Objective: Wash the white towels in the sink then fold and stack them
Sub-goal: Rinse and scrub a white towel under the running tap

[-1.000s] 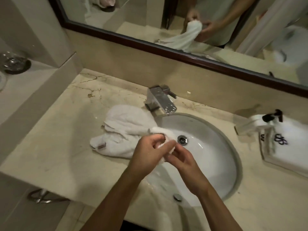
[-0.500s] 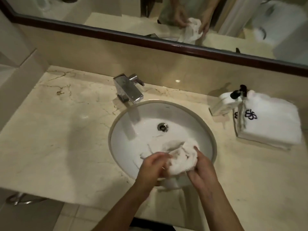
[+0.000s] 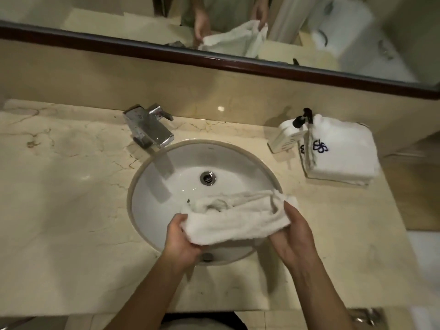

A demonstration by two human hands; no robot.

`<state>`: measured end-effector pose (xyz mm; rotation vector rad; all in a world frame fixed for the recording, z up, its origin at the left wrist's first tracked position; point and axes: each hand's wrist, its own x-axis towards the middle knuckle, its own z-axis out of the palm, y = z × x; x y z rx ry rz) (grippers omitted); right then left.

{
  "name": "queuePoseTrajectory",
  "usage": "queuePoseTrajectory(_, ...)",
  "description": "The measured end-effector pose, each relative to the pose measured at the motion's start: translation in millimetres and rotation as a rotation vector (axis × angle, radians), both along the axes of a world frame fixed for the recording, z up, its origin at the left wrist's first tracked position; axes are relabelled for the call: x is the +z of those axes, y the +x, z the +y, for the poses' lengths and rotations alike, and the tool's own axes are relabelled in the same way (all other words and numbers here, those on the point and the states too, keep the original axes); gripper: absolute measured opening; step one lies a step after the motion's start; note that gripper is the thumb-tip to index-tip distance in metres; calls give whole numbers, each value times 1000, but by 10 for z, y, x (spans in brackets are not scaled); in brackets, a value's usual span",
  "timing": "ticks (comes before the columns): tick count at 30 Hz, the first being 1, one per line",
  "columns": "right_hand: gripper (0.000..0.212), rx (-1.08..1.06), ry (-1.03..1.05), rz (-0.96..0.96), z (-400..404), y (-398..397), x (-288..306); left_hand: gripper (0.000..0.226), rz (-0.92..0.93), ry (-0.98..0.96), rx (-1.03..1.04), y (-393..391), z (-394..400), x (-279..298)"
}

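Towel (image 3: 234, 219) hangs stretched between both hands over the front half of the sink (image 3: 152, 186), held clear of the basin floor as far as can be told. The left hand (image 3: 182, 236) grips its left end, fingers curled under the cloth and thumb on top. The right hand (image 3: 291, 234) grips the right end the same way, thumb pressed against the bunched edge. The cloth is doubled lengthwise, loosely, with a rumpled fold along its far side.

No water runs from the tap (image 3: 151, 129), and the basin looks empty apart from the drain (image 3: 207, 178). On the surface (image 3: 59, 198) to the right, a stack (image 3: 340, 151) of folded white towels with a dark embroidered mark sits just beside a pump bottle (image 3: 289, 136), touching or nearly touching it.

Judging by that stack, several towels seem already washed, folded and put away. The one in hand appears to be past washing and at the start of folding: it is spread out rather than wrung. What seems left for it is to square the fold, halve it again and set it on the stack. Whether more towels wait out of view cannot be told.
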<state>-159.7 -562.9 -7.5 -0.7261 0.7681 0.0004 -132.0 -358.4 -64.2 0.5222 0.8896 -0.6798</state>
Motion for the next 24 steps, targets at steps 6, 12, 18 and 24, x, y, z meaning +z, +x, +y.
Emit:
queuePoseTrajectory(6, 52, -49, 185, -41, 386, -45, 6, 26, 44, 8, -404, -8, -364, 158)
queuePoseTrajectory(12, 39, -153, -270, 75, 32, 158, -104, 51, 62, 142, -51, 313, -673, -21)
queuePoseTrajectory(18, 28, 113, -1059, 249, -454, 521, -93, 38, -93, 306, -186, 764, -1150, 233)
queuePoseTrajectory(24, 24, -168, -478, 194, -772, 733, -90, 32, -558, 997, -71, 893, -1351, 602)
